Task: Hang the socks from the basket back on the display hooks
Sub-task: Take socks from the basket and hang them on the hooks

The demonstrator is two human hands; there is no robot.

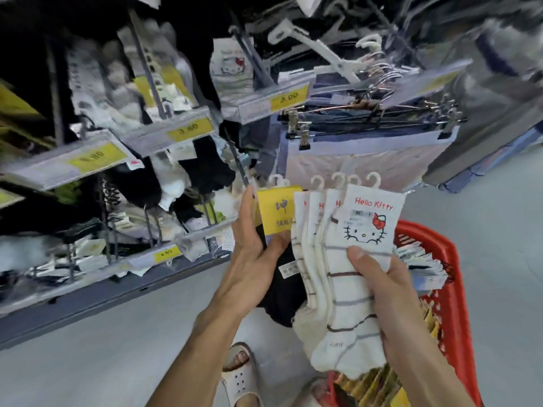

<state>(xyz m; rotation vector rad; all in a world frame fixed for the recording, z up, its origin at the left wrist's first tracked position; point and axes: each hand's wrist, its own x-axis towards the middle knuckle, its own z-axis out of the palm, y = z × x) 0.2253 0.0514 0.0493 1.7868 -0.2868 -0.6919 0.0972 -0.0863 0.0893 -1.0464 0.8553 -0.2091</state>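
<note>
Above the right hand (382, 286), four white striped socks (346, 292) fan out, each with a white hook on top (the front card says Hello Kitty). Its thumb presses the front one and the fingers curl behind, holding the bunch tight. Just left of that grip, the left hand (252, 251) pinches black socks (286, 292) with a yellow card (276, 210). Two little hooks poke up above the card. Under the right wrist sits one red basket (454, 277). The display hooks (146, 69) are up past the left fingertips.
</note>
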